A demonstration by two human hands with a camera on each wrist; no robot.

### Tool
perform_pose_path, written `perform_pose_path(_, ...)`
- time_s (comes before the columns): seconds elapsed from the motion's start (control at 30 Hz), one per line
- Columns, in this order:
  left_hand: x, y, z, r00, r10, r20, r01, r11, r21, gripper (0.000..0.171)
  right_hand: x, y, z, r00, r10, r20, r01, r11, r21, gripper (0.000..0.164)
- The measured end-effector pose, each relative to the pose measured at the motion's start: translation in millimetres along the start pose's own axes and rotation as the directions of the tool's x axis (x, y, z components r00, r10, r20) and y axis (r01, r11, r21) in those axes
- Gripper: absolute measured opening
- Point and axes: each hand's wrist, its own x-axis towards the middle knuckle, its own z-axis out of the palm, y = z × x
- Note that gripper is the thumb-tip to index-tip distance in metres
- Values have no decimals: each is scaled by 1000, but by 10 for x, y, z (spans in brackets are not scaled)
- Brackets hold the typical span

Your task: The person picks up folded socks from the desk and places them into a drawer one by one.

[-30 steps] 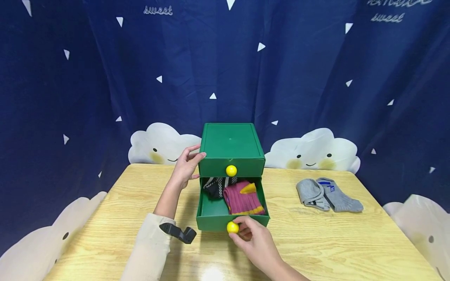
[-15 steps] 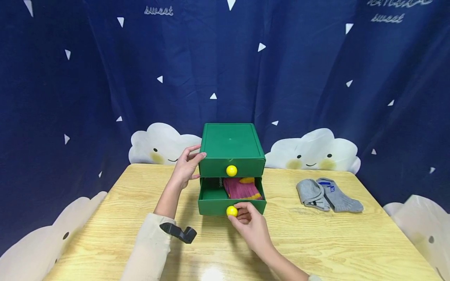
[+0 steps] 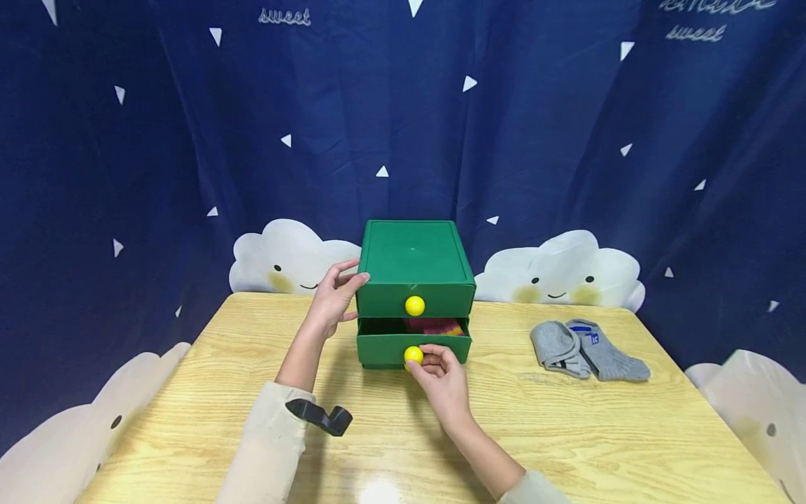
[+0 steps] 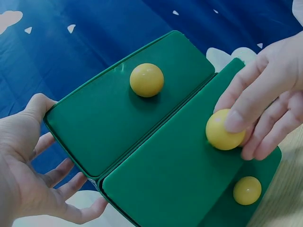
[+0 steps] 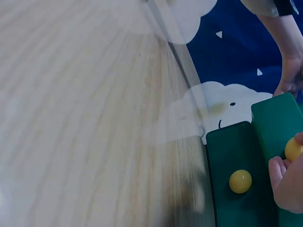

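Best to guide the middle drawer, partway out on the 6 o'clock side of the cabinet, straight and level, watching the purple cloth inside for snags. Pinching its knob firmly with the right hand; touching the cabinet's 9 o'clock side with the left hand, splayed apart, probably to steady it.

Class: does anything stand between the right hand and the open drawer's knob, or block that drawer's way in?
Nothing visible does. The right hand pinches the yellow knob, and no obstacle shows between the open drawer and the green cabinet; the pink fabric inside is partly hidden.
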Motion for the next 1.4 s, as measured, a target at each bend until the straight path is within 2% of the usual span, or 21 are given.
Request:
perform_pose_path(0.17,7,7,1,1000,2,8,-2,1000,1,48,110,32,45,999,17,-44,-16,1000,18,36)
perform_pose_path(0.6,-27,-3,4,1000,-3,-2,3,1000,3,48,281,43,123,992,73,-100,-68,996,57,37)
perform_pose_path(0.87,-7,-12,4,1000,3,2,-3,1000,-3,48,307,49,135,992,76,-102,-66,993,97,36)
perform_pose_path(0.97,-9,-15,3,1000,8,1,-8,1000,-2,48,297,69,128,992,71,-103,-62,995,82,37)
perform_pose_path(1.07,-11,-21,1,1000,8,4,-8,1000,-3,48,267,116,95,993,64,-96,-65,998,-4,38)
perform_pose_path(1.17,-10,-25,-8,1000,6,5,-6,1000,0,48,238,186,46,998,41,-50,-49,984,-174,33)
perform_pose_path(1.3,-4,-23,-14,1000,8,2,-8,1000,3,48,241,307,-3,998,-27,65,51,906,-420,28)
perform_pose_path(1.4,-2,-19,-8,1000,9,3,-9,1000,2,49,263,382,-20,990,-70,121,122,857,-500,27)
